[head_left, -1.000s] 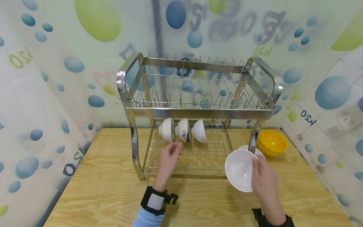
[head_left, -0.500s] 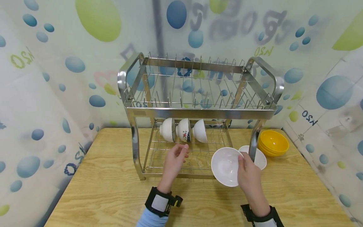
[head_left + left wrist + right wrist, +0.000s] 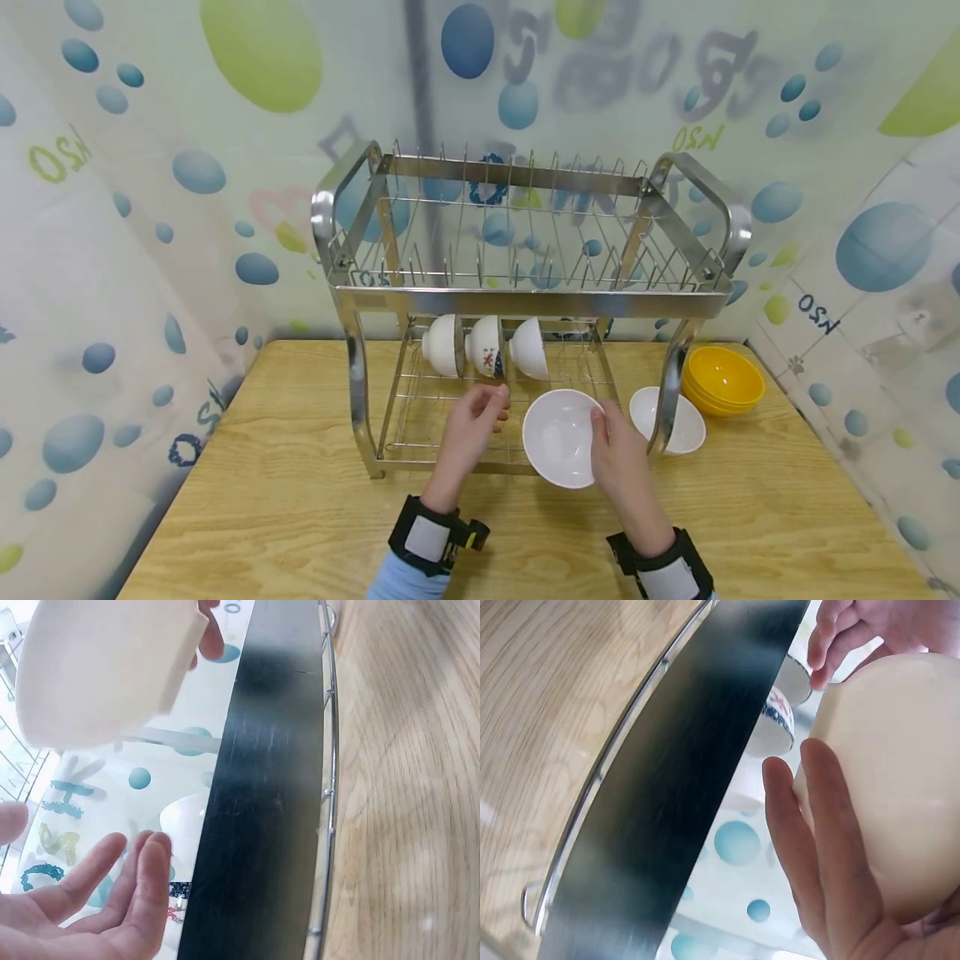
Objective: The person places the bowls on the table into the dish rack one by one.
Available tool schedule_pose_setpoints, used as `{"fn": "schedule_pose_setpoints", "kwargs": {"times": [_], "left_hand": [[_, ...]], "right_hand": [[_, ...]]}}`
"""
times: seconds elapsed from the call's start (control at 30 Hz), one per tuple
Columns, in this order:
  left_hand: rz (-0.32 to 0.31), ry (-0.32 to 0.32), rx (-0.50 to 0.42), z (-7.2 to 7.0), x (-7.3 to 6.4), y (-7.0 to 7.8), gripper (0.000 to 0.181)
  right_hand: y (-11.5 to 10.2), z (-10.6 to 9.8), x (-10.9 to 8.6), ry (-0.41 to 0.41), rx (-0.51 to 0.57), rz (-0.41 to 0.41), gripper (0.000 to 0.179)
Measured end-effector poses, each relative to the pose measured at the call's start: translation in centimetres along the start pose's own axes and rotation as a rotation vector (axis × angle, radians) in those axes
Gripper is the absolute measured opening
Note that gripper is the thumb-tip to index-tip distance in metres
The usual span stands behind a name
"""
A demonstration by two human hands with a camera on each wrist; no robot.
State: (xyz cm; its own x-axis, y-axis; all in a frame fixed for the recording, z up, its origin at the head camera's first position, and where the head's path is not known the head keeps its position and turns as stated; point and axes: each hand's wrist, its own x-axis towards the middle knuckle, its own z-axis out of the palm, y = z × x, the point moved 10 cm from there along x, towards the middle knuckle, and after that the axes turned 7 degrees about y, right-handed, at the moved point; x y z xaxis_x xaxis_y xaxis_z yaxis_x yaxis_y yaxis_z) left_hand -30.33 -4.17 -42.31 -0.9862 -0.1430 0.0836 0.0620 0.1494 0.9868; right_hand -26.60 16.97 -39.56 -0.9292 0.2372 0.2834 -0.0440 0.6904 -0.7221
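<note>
My right hand point(image 3: 624, 457) grips a white bowl point(image 3: 558, 438) by its right rim, thumb inside, in front of the rack's lower shelf. Its hollow faces me in the head view. In the right wrist view, fingers point(image 3: 836, 825) lie along the bowl's outer wall. Left of the bowl, my left hand point(image 3: 471, 427) holds nothing, its fingers loosely bent; the left wrist view has the bowl point(image 3: 105, 667) beyond them. On the lower shelf, a plain white bowl point(image 3: 443, 345), a flower-patterned bowl point(image 3: 483, 345) and another white bowl point(image 3: 529, 350) stand on edge in a row.
A two-tier metal dish rack point(image 3: 525, 302) stands on the wooden table point(image 3: 270, 483), its upper tier of wire slots bare. Behind its right front leg sits a white bowl point(image 3: 686, 429), beside stacked yellow bowls point(image 3: 723, 379). A patterned curtain point(image 3: 187, 250) hangs behind.
My right hand has carried the white bowl leftward, from beside the rack's right leg to the front of the lower shelf. My left hand has shifted slightly right.
</note>
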Motion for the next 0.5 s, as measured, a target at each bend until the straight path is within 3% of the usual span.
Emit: {"fn": "schedule_pose_setpoints", "kwargs": {"times": [0.33,0.5], "left_hand": [[-0.005,-0.072,0.007,0.7,-0.1,0.0,0.046],[-0.033,-0.118,0.044,0.0,-1.0,2.0,0.040]], "right_hand": [[-1.6,1.8,0.2,0.020,0.007,-0.072,0.029],[-2.4,2.7,0.6,-0.003,0.045,-0.074,0.029]]}}
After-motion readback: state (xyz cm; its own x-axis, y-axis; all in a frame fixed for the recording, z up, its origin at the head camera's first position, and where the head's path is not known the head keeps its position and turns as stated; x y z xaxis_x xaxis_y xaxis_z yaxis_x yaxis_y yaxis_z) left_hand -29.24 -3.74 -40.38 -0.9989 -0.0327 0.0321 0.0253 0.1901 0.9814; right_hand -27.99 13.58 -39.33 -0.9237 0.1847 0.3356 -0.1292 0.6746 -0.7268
